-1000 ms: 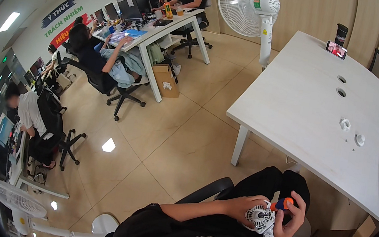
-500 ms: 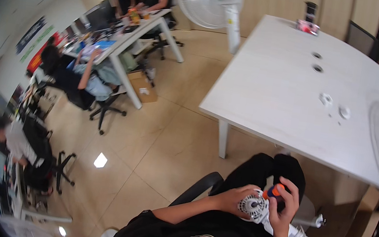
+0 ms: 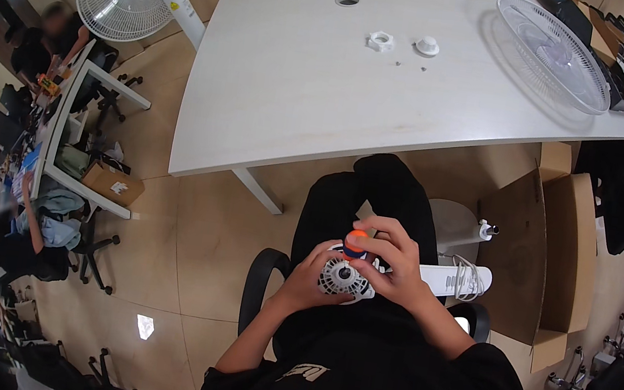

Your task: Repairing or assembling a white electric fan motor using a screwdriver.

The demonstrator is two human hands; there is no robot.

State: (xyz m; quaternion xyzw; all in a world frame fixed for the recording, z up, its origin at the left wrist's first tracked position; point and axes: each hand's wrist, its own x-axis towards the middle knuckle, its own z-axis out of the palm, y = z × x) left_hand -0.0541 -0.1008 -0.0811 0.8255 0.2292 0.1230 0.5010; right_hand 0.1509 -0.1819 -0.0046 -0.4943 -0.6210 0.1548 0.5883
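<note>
Fan motor housing (image 3: 335, 280): above lap (image 3: 326, 205), vented end exposed | left hand (image 3: 305, 281): wrapped round housing | right hand (image 3: 396, 266): pinching orange-and-blue tool (image 3: 356, 240) at its far edge, contact hidden | apparently unfitted: 2 white plastic fittings (image 3: 381, 41), 1 round grille (image 3: 552, 55), loose on table (image 3: 290, 71)

Counted: one orange-topped tool (image 3: 356, 242), one held motor (image 3: 335, 281) — on tabletop (image 3: 288, 86), two holes (image 3: 346, 1), one nut (image 3: 380, 44), one knob (image 3: 427, 47), one grille (image 3: 555, 54).
</note>
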